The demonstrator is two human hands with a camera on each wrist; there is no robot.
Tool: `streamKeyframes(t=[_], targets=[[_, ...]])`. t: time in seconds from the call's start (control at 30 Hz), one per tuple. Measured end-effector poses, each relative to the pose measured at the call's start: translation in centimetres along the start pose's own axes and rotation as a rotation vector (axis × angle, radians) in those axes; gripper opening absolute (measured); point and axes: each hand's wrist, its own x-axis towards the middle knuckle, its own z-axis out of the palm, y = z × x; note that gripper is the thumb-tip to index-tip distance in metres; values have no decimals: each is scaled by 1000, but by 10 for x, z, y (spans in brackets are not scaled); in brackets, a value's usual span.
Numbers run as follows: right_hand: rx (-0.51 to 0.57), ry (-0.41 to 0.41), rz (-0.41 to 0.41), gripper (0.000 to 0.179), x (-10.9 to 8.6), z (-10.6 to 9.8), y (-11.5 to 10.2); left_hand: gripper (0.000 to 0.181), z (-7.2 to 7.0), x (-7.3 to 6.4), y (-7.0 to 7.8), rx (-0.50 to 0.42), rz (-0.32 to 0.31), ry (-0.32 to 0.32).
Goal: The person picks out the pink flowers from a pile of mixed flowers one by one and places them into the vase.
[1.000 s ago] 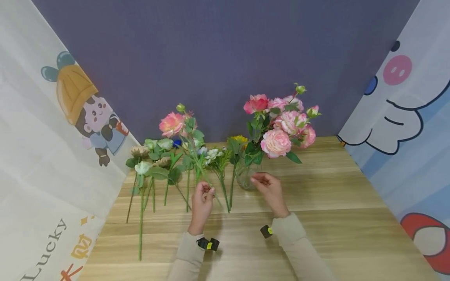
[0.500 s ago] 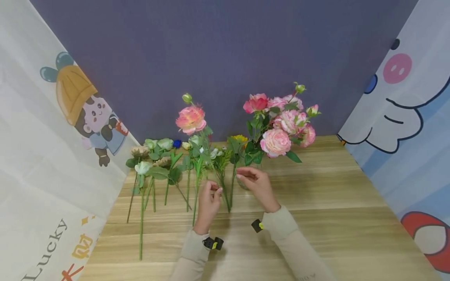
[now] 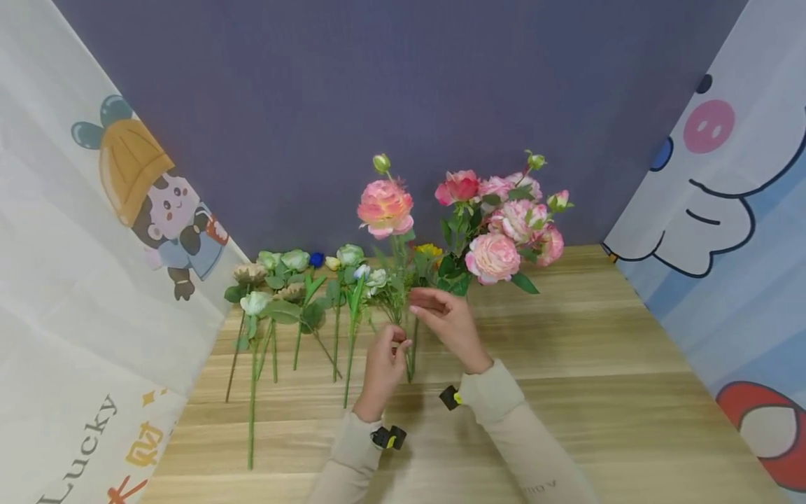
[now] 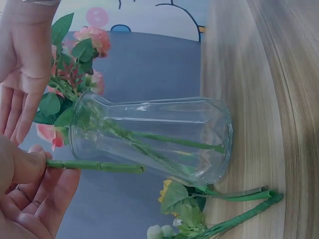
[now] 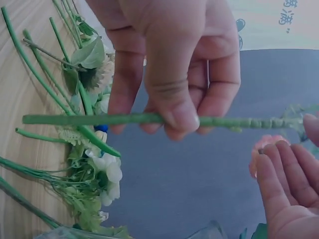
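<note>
My left hand [image 3: 383,371] pinches the green stem [image 4: 99,166] of a pink artificial peony [image 3: 385,208] between thumb and fingers. The peony stands upright, with a small green bud above its bloom, and its lower stem end is free in the air. Close to that stem, my right hand [image 3: 450,327] holds its fingers out, nearly straight; whether they touch it I cannot tell. A clear glass vase [image 4: 159,119] stands beside the stem, mostly hidden behind my right hand in the head view. Pink peonies [image 3: 494,257] fill the vase, their stems visible through the glass.
Several artificial flowers lie along the back left of the wooden table [image 3: 598,392]: pale green roses [image 3: 256,302], a blue flower [image 3: 316,260], white blossoms [image 3: 376,280] and a yellow flower [image 3: 429,250]. A dark panel [image 3: 378,91] rises behind, with printed curtains at both sides.
The peony in my left hand has moved right and become more upright, nearing the vase. My right hand has moved left from beside the vase towards the peony's stem.
</note>
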Motion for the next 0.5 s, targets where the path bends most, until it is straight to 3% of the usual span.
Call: streamKeyframes(t=[0.27, 0.5], targets=[[-34, 57, 25, 34, 4, -2, -6, 18, 4, 5, 3, 59, 92, -18], [-85, 73, 54, 33, -1, 0, -41, 18, 8, 9, 0, 50, 129, -19]])
